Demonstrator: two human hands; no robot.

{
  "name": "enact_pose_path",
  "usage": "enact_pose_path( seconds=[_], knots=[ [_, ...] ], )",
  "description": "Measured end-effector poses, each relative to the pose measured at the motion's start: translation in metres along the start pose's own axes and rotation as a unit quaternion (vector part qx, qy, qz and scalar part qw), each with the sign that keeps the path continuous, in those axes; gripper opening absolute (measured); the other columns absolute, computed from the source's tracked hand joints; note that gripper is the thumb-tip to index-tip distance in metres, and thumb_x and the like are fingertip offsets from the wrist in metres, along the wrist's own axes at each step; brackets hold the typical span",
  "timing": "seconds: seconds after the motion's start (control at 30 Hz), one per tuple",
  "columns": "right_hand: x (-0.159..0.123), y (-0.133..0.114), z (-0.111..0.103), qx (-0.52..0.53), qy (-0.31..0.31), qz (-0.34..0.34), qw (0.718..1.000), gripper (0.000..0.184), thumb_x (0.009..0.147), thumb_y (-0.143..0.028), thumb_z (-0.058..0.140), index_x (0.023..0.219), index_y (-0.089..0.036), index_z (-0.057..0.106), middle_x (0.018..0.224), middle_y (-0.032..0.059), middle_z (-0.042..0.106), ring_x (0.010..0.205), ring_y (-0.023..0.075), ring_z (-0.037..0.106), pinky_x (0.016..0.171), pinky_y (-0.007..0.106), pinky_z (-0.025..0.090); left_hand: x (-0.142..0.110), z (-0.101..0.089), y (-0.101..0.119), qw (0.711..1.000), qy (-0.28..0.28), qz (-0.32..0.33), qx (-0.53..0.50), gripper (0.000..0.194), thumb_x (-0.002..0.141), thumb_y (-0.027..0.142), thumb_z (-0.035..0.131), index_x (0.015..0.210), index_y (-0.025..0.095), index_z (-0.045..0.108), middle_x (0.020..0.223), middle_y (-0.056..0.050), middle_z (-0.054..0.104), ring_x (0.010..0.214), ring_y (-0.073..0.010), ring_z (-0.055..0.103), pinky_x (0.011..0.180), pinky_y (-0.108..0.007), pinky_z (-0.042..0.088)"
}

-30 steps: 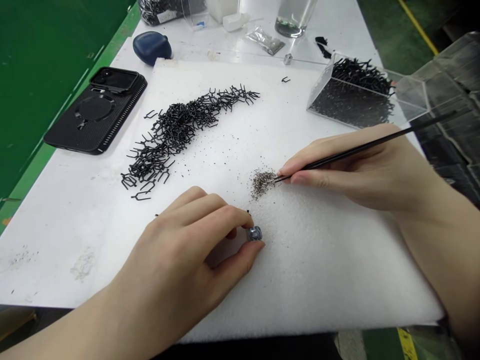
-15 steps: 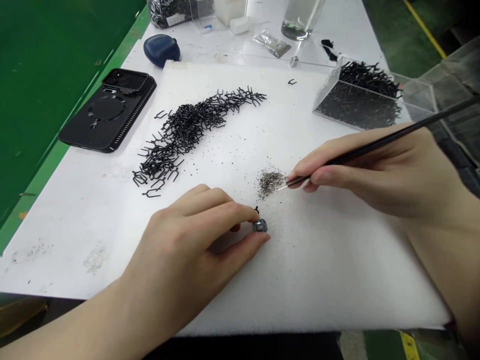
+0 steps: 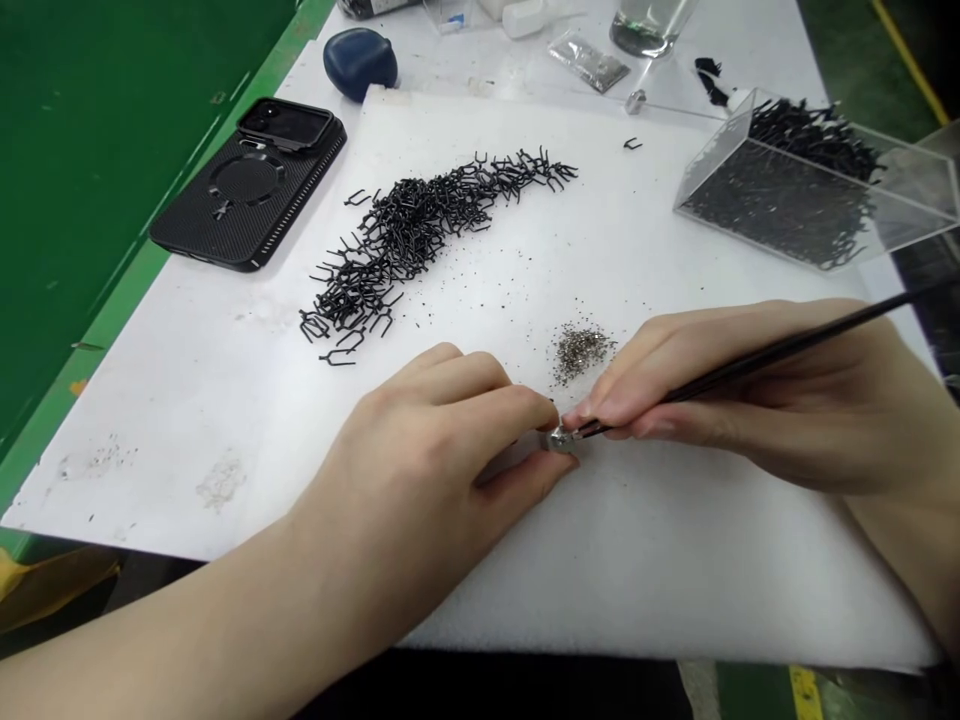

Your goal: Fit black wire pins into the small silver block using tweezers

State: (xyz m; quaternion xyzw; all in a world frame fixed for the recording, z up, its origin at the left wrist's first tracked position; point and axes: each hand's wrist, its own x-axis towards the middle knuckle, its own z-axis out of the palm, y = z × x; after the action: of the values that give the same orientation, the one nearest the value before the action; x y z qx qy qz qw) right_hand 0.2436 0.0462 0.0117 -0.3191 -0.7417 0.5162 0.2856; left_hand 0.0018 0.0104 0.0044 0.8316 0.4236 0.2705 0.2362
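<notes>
My left hand (image 3: pixel 450 440) pinches a small shiny metal piece (image 3: pixel 559 438) between thumb and forefinger, just above the white foam sheet (image 3: pixel 675 570). In my right hand (image 3: pixel 720 390) is a thin black pen-like tool (image 3: pixel 787 345), held like a pencil. Its narrow tip meets the metal piece, and my right fingertips come close to my left forefinger. Whether anything sits on the tip is too small to make out. A pile of tiny glittering grains (image 3: pixel 581 352) lies just beyond both hands. Farther off spreads a heap of small black forked pieces (image 3: pixel 412 225).
A black phone (image 3: pixel 251 185) and a dark blue rounded object (image 3: pixel 360 62) lie at the left. To the right, a clear box (image 3: pixel 780 200) holds more black pieces. At the back are a small bag (image 3: pixel 589 62), a glass of liquid (image 3: pixel 649 30) and a silver nut-like piece (image 3: pixel 635 101).
My right hand has brought the tool's tip from the grain pile down and toward me onto the metal piece. The left hand keeps its pinch. The whole view has shifted slightly.
</notes>
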Motion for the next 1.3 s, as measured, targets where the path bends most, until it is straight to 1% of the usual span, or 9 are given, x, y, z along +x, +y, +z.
enact_pose_path(
  seconds=[0.33, 0.57, 0.77, 0.97, 1.17, 1.3],
  knots=[
    [-0.0011, 0.0002, -0.0019, -0.003, -0.001, -0.003, 1.000, 0.024, 0.088, -0.011, 0.076, 0.104, -0.029, 0.081, 0.095, -0.0011, 0.080, 0.090, 0.0150, 0.077, 0.081, 0.024, 0.064, 0.0000, -0.0025, 0.0056, 1.000, -0.006, -0.006, 0.004, 0.007, 0.091, 0.020, 0.074, 0.089, 0.016, 0.079, 0.077, 0.000, 0.064, 0.075, -0.0105, 0.058, 0.066, -0.022, 0.045],
    [-0.0014, 0.0004, -0.0017, -0.007, 0.010, 0.014, 1.000, 0.018, 0.089, -0.016, 0.077, 0.099, -0.030, 0.082, 0.093, 0.0004, 0.080, 0.087, 0.0181, 0.077, 0.075, 0.028, 0.064, -0.0014, -0.0023, 0.0036, 1.000, 0.000, -0.003, 0.007, 0.006, 0.090, 0.019, 0.074, 0.091, 0.017, 0.079, 0.077, 0.000, 0.064, 0.074, -0.0105, 0.058, 0.065, -0.022, 0.045],
    [-0.0014, 0.0015, -0.0028, -0.013, -0.004, 0.004, 1.000, 0.018, 0.090, -0.015, 0.075, 0.101, -0.029, 0.080, 0.095, 0.0000, 0.080, 0.091, 0.0170, 0.077, 0.080, 0.026, 0.064, -0.0004, -0.0015, 0.0039, 1.000, -0.001, -0.005, 0.013, 0.005, 0.090, 0.019, 0.074, 0.091, 0.018, 0.079, 0.077, 0.000, 0.064, 0.076, -0.0113, 0.059, 0.065, -0.022, 0.045],
    [-0.0001, 0.0027, -0.0042, -0.010, -0.008, 0.016, 1.000, 0.015, 0.091, -0.018, 0.074, 0.100, -0.028, 0.080, 0.094, 0.0014, 0.080, 0.091, 0.0187, 0.077, 0.078, 0.028, 0.064, -0.0015, -0.0011, 0.0046, 1.000, -0.003, -0.006, 0.010, 0.005, 0.090, 0.018, 0.074, 0.090, 0.018, 0.079, 0.077, 0.000, 0.065, 0.074, -0.0108, 0.059, 0.065, -0.022, 0.045],
    [0.0001, 0.0039, -0.0047, 0.005, -0.014, 0.015, 1.000, 0.018, 0.090, -0.014, 0.073, 0.101, -0.027, 0.079, 0.095, 0.0013, 0.080, 0.092, 0.0182, 0.077, 0.079, 0.027, 0.064, -0.0005, 0.0016, 0.0023, 1.000, 0.000, -0.009, 0.011, 0.006, 0.091, 0.020, 0.073, 0.091, 0.018, 0.079, 0.077, 0.000, 0.065, 0.074, -0.0109, 0.059, 0.066, -0.022, 0.046],
    [0.0002, 0.0038, -0.0039, 0.007, -0.006, 0.019, 1.000, 0.017, 0.090, -0.015, 0.074, 0.100, -0.028, 0.080, 0.093, 0.0011, 0.080, 0.090, 0.0180, 0.077, 0.079, 0.028, 0.064, -0.0010, -0.0003, 0.0035, 1.000, -0.002, -0.005, 0.014, 0.006, 0.091, 0.021, 0.073, 0.091, 0.018, 0.078, 0.078, 0.001, 0.065, 0.076, -0.0114, 0.060, 0.066, -0.023, 0.046]
  ],
)
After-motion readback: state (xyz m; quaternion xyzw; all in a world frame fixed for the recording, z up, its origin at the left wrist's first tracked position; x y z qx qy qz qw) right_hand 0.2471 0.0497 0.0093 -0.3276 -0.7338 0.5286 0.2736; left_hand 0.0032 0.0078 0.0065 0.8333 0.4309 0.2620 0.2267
